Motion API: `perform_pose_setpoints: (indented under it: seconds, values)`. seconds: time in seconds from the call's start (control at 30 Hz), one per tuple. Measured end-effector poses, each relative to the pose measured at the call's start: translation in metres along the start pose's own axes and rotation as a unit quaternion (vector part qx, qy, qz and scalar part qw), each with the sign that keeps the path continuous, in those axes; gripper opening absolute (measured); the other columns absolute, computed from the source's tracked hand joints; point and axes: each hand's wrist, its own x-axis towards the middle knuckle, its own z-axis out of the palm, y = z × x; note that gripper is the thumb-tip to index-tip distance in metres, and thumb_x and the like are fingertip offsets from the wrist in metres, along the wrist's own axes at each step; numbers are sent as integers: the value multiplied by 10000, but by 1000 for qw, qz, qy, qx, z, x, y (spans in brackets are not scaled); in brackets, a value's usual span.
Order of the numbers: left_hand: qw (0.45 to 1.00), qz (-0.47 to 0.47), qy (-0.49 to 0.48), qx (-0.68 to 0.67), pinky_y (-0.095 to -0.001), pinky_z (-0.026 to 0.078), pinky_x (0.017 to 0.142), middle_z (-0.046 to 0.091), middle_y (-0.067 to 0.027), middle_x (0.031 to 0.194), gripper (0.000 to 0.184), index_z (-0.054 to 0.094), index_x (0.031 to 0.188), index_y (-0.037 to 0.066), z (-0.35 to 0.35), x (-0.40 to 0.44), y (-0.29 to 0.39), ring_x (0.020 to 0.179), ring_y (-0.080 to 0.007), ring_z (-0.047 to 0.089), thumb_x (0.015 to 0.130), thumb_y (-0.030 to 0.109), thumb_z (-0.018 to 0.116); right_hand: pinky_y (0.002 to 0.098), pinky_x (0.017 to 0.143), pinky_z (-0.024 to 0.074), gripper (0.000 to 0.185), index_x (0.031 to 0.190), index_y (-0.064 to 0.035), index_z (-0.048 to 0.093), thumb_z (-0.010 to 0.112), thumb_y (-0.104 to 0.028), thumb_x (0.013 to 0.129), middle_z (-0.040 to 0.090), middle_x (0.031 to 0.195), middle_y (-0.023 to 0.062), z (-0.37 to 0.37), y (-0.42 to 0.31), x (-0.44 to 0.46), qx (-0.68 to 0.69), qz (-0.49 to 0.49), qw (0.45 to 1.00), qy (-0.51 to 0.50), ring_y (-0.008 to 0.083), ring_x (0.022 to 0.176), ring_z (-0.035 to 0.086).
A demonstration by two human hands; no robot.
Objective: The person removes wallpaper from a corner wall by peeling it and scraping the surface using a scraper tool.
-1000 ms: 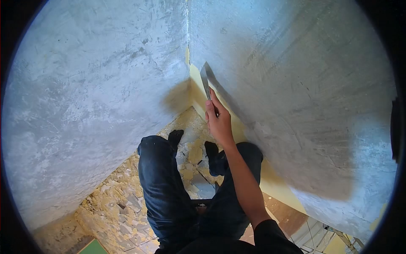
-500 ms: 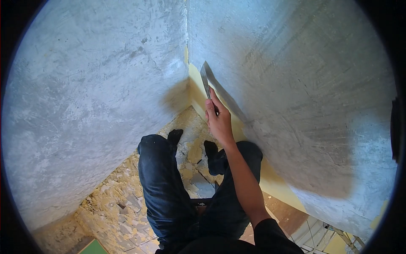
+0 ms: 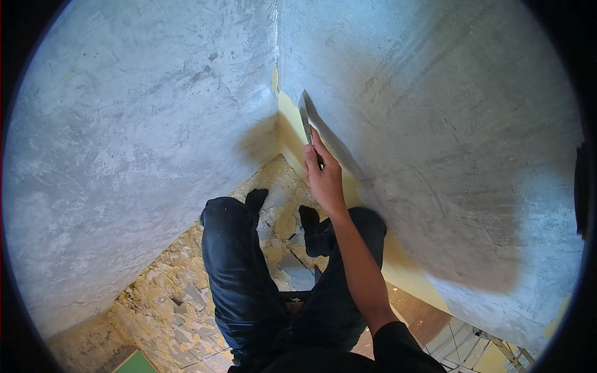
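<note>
My right hand (image 3: 324,177) is wrapped round the handle of a metal scraper (image 3: 305,115), just right of the wall corner. The scraper's blade points up and lies close to the right wall (image 3: 435,143), at the edge of a yellow painted strip (image 3: 290,124); whether it touches cannot be made out. Bare grey plaster shows above that strip. My left hand is out of the picture.
The left wall (image 3: 137,137) meets the right wall in front of me. Yellow flakes and chips cover the floor (image 3: 171,292) around my feet and legs. A green-topped object (image 3: 137,363) is at the bottom left, and a metal frame (image 3: 507,351) at the bottom right.
My right hand and the scraper have shifted very slightly to the right. The hold on the scraper is the same.
</note>
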Motion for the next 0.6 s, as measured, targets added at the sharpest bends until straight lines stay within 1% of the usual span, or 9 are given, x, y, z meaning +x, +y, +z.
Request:
perform_pose_setpoints:
  seconds: [0.03, 0.07, 0.13, 0.17, 0.23, 0.37, 0.43, 0.53, 0.6]
  values:
    - [1000, -7, 8, -2, -286, 434, 580, 604, 17, 799, 179, 635, 1001, 81, 0, -1, 0, 654, -111, 543, 956, 229, 544, 287, 939, 459, 462, 1463, -118, 446, 506, -285, 1037, 615, 1319, 120, 0, 0, -1, -25, -1, 1000, 9, 175, 1068, 621]
    - [1000, -13, 16, -4, -285, 433, 579, 603, 18, 797, 178, 634, 1000, 82, 1, -1, -1, 653, -110, 541, 956, 229, 544, 287, 939, 459, 462, 1463, -118, 446, 506, -285, 1037, 615, 1319, 120, -1, -6, -1, -25, -1, 1000, 8, 175, 1068, 621]
    - [999, -24, 30, -8, -283, 430, 578, 599, 20, 794, 176, 633, 997, 83, 2, -2, -2, 652, -108, 539, 957, 230, 544, 270, 766, 489, 461, 1472, -142, 441, 505, -289, 1040, 660, 1179, 81, -4, -23, -4, 16, 92, 995, -18, 124, 781, 576]
    - [999, -31, 38, -9, -282, 429, 577, 597, 21, 793, 175, 632, 996, 83, 3, -3, -3, 651, -107, 537, 957, 230, 544, 270, 766, 489, 461, 1472, -142, 441, 505, -289, 1040, 660, 1179, 81, -3, -21, -4, 15, 93, 995, -19, 124, 781, 576]
    - [998, -43, 54, -14, -280, 427, 575, 594, 23, 790, 174, 631, 993, 85, 5, -4, -4, 650, -105, 535, 958, 230, 544, 221, 461, 362, 495, 1489, -177, 425, 521, -340, 1031, 448, 701, -34, 1, -13, -3, 39, 35, 999, -2, 31, 559, 391]
    - [994, -68, 86, -22, -276, 423, 572, 587, 27, 785, 170, 629, 988, 87, 7, -7, -5, 647, -101, 529, 959, 231, 544, 223, 451, 357, 492, 1487, -182, 428, 521, -340, 1031, 453, 697, -31, 1, -13, -2, 35, 20, 999, 2, 30, 540, 386]
    - [991, -79, 101, -26, -274, 420, 570, 583, 30, 782, 168, 628, 985, 88, 8, -7, -3, 645, -99, 526, 959, 232, 544, 253, 657, 457, 454, 1477, -159, 440, 502, -276, 1042, 629, 943, 28, 0, -19, -3, 30, 64, 997, -12, 89, 669, 475]
    - [987, -95, 124, -33, -271, 417, 568, 578, 33, 778, 166, 626, 982, 90, 10, -6, 2, 643, -97, 522, 960, 232, 544, 245, 655, 451, 457, 1476, -145, 441, 504, -271, 1042, 593, 874, 12, -1, -23, -4, 21, 81, 996, -21, 84, 674, 473]
    - [983, -108, 141, -37, -269, 415, 566, 574, 35, 775, 164, 624, 979, 91, 21, -25, 113, 642, -95, 520, 961, 233, 544, 245, 653, 449, 459, 1476, -140, 439, 506, -272, 1041, 582, 856, 8, -1, -24, -4, 30, 84, 996, -19, 83, 675, 473]
